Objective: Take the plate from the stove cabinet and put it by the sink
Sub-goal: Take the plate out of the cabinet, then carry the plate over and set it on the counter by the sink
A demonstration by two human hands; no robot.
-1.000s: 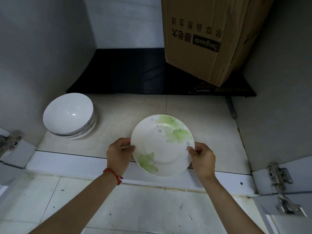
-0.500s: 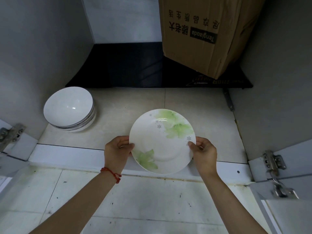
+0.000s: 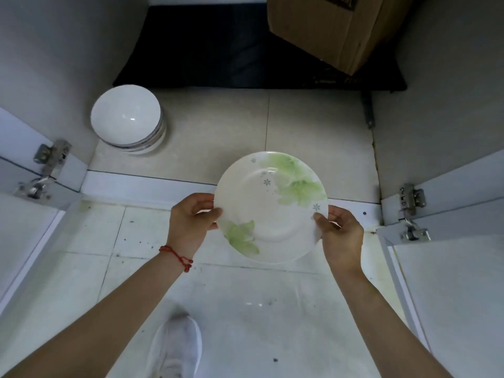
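Two hands clamped on opposite rim edges of the plate (image 3: 271, 211): left hand (image 3: 191, 222) at its left, right hand (image 3: 341, 236) at its right. Held level between them, equally near both, above the cabinet sill (image 3: 141, 184), face up. Sink out of view.

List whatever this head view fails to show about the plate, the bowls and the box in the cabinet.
- Plate: underside faces away; left hand and right hand cover its side rims.
- Stacked bowls: the top bowl hides the insides of the lower ones, and the exact count is unclear.
- Cardboard box: top cut off by the frame edge, printing mostly out of view.
- Sink: not in view.
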